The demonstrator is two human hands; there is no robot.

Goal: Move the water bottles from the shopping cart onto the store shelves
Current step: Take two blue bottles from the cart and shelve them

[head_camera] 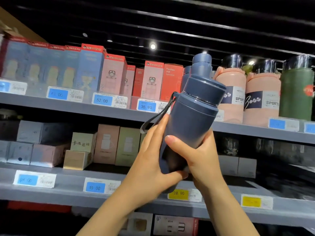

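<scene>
Both hands hold one dark blue plastic water bottle with a wide screw cap (pixel 190 121), raised in front of the grey metal store shelves (pixel 68 106). The bottle leans with its cap toward one o'clock and its base toward seven o'clock. The left hand (pixel 150 160) cups the lower body from the nine o'clock side, thumb curled under the base, fingers lying along the bottle's side. The right hand (pixel 196 154) grips it from the four o'clock side, thumb across the front. A grey carry strap (pixel 158 114) loops from the cap's collar down toward eight o'clock, touching the left fingers.

Behind the cap, at twelve o'clock, more dark blue bottles (pixel 202 65) stand on the upper shelf. At three o'clock from them stand pink sport bottles with black lids (pixel 247 99) and a green bottle (pixel 296 94). At nine o'clock are pink, red and blue boxed cups (pixel 112 75).
</scene>
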